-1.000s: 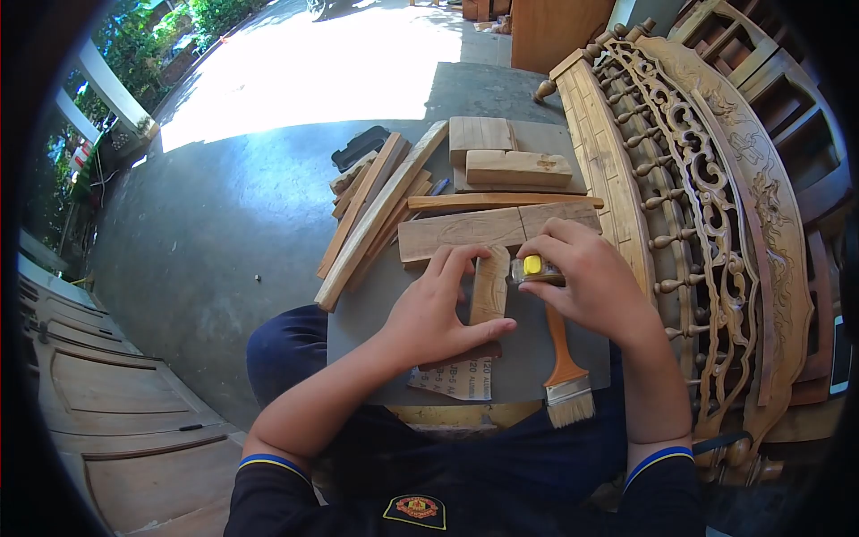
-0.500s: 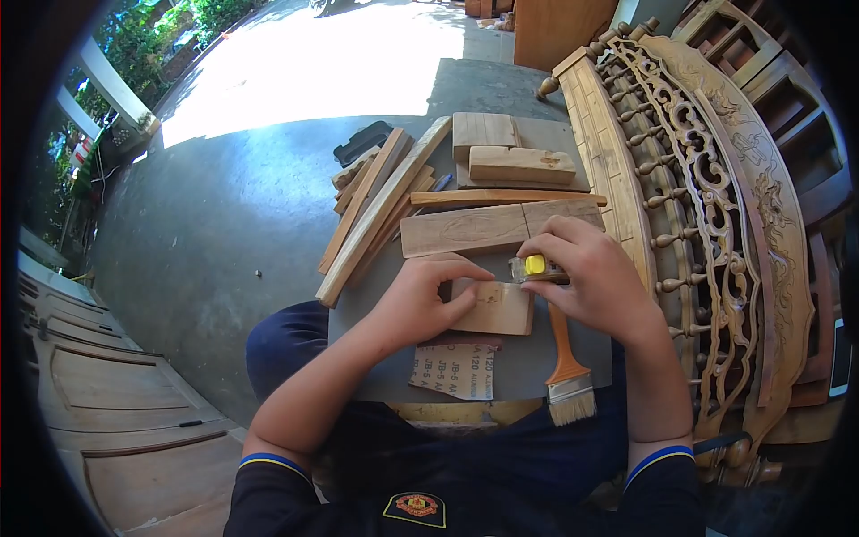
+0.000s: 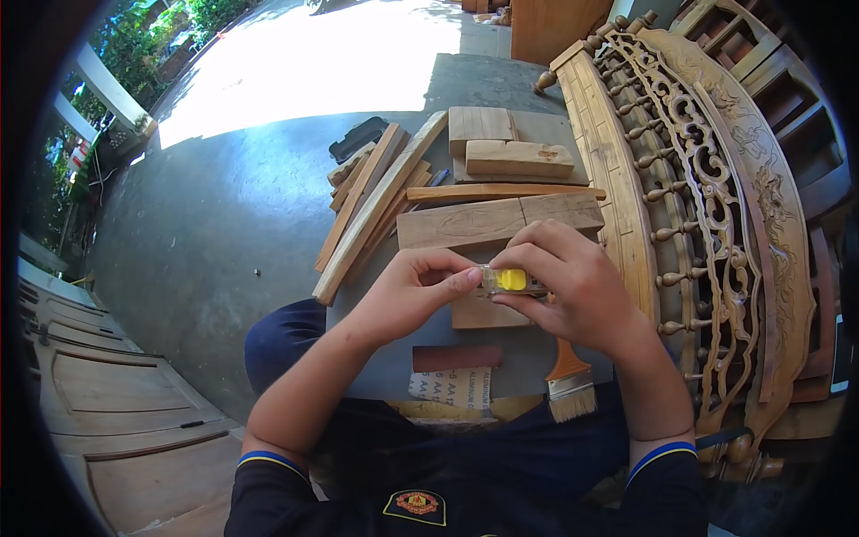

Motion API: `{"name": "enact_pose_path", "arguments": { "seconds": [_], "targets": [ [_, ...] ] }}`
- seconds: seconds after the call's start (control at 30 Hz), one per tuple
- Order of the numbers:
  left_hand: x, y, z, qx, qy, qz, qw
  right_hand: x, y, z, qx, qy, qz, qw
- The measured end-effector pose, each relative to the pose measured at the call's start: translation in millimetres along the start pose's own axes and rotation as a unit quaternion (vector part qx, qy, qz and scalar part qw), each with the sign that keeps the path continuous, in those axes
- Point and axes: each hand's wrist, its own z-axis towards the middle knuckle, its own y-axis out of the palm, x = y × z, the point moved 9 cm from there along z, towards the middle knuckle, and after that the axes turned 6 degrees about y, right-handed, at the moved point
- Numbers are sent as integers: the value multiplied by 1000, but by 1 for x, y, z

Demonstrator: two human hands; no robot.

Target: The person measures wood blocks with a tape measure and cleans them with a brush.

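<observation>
My right hand [image 3: 573,273] is closed around a tape measure [image 3: 511,280] with a clear case and a bright yellow button. Thumb and forefinger of my left hand [image 3: 420,291] pinch at the tape measure's left end; the blade itself is hard to make out. Beneath both hands, a short wooden block [image 3: 488,313] lies on the grey work surface, partly covered by the fingers. Nearer my body is a piece of sandpaper [image 3: 452,383], its far edge curled over to show the red-brown grit. A flat paintbrush [image 3: 570,387] with an orange handle lies below my right hand.
Beyond my hands lie a wide board [image 3: 461,224], a thin strip [image 3: 501,192] and stacked wood blocks [image 3: 519,159]. Long sticks [image 3: 385,206] are piled left of them, beside a black case [image 3: 358,140]. A carved wooden railing [image 3: 680,161] stands close on the right.
The tape measure has shifted left in my right hand, turning its yellow button more toward me. My left hand has moved from the block to the tape measure's end. The sandpaper's far edge has curled over.
</observation>
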Motion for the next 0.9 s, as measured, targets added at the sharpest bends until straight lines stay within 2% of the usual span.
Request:
{"name": "enact_pose_path", "arguments": {
  "seconds": [0.03, 0.13, 0.23, 0.33, 0.47, 0.57, 0.67, 0.9],
  "targets": [
    [0, 2, -2, -6, -32, -39, 999, -1, 0, 0, -2, -1, 1, 1000],
    [-4, 3, -4, -40, -77, -24, 996, -1, 4, -1, -37, 9, 22, 999],
    [-1, 3, -6, -75, -74, -32, 994, 1, 5, -1, -88, 20, 37, 995],
    [9, -9, -9, -88, -61, 1, 994, 12, 3, -4, -146, 56, 23, 987],
    [3, -34, -7, -98, -94, 99, 986, 35, -4, -14, -208, 114, -48, 970],
    [-8, -33, -6, -106, -146, 182, 966, 46, -2, -18, -217, 131, -76, 964],
    [-11, -31, -4, -93, -139, 255, 952, 51, 5, -23, -231, 142, -91, 958],
    [-17, -22, -2, -88, -149, 229, 958, 48, 5, -19, -210, 126, -122, 962]
  ]
}}
